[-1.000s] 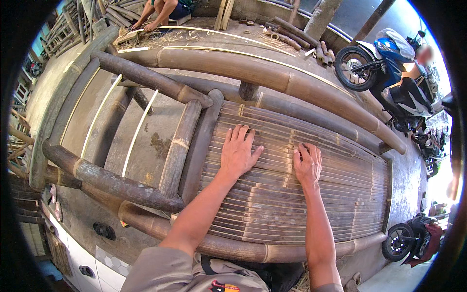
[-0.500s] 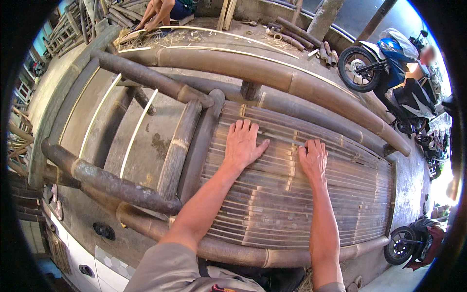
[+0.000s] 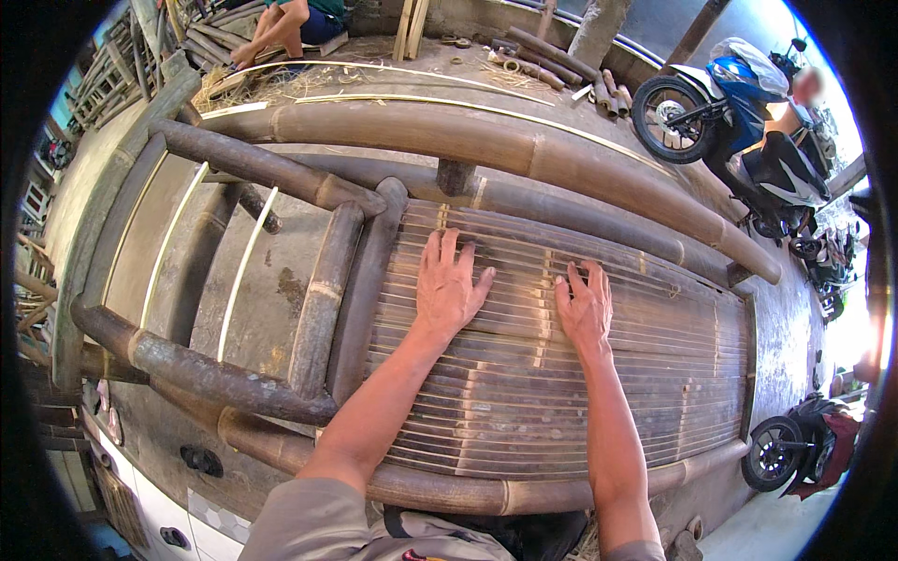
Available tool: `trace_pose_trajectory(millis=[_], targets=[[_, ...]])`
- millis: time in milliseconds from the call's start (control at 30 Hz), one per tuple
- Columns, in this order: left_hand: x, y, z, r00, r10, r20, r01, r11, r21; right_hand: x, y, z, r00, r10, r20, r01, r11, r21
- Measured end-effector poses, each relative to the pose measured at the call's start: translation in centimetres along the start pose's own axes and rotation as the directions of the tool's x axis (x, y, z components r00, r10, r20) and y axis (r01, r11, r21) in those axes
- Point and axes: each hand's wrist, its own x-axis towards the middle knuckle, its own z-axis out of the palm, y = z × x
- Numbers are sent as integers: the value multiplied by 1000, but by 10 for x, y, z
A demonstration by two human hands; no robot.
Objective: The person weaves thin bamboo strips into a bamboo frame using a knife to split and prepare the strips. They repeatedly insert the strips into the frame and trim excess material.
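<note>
A long bamboo bench or daybed lies before me. Its seat (image 3: 533,411) is made of thin parallel bamboo slats running left to right. My left hand (image 3: 447,288) rests on the slats toward the seat's left end, fingers spread and thumb out to the right. Farther right, my right hand (image 3: 586,307) touches the slats with its fingers bent and parted. Neither hand visibly holds anything. Thick brown poles frame the seat, among them the far rail (image 3: 486,140) and the near rail (image 3: 552,496).
Two pale strips (image 3: 245,271) span the open frame at the left. A person (image 3: 281,33) sits at the far left near piled bamboo (image 3: 210,37). A blue motor scooter (image 3: 739,112) stands at the far right, another (image 3: 795,449) at the near right. Bamboo offcuts (image 3: 552,61) lie behind.
The whole view has shifted, so the bench sits slightly farther left. Both hands stay on the slats with small shifts; the right hand's fingers have come farther apart.
</note>
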Motion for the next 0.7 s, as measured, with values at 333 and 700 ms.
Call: trace_pose_trajectory(millis=[333,700], targets=[[6,0,-11,989,-4,147,10,999,-36,16,3,4,999,-30,20,32,989,-143],[7,1,-3,991,-36,128,45,997,-70,16,-2,6,985,-121,-124,114,992,-60]])
